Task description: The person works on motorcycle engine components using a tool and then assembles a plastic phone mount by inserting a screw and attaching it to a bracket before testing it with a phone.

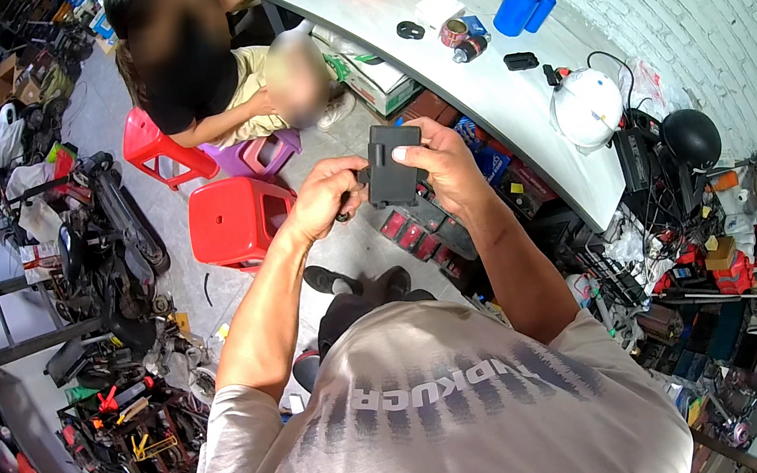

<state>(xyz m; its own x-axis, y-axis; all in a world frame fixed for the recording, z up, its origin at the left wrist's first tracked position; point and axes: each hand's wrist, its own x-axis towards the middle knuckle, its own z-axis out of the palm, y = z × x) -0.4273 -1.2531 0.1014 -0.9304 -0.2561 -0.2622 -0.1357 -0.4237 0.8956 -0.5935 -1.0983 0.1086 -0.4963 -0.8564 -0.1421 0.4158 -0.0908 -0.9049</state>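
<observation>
A flat black rectangular case (393,183) with a raised ridge is held up in front of my body. My right hand (449,163) grips its right side, the thumb lying across the top face. At the case's left edge is my left hand (328,197), its fingers curled closed. A small dark piece (344,214) shows below those fingers, too little of it visible to name. Under the hands, near the floor, sit several red and black boxes (419,237), partly covered by my right forearm.
A long white table (462,80) runs along the right, bearing blue cylinders (520,7), a white helmet (587,106) and a black mouse (410,30). Red stools (239,222) stand left of my hands. A seated person (177,69) holds a child (298,78). Piled parts (114,314) line the left.
</observation>
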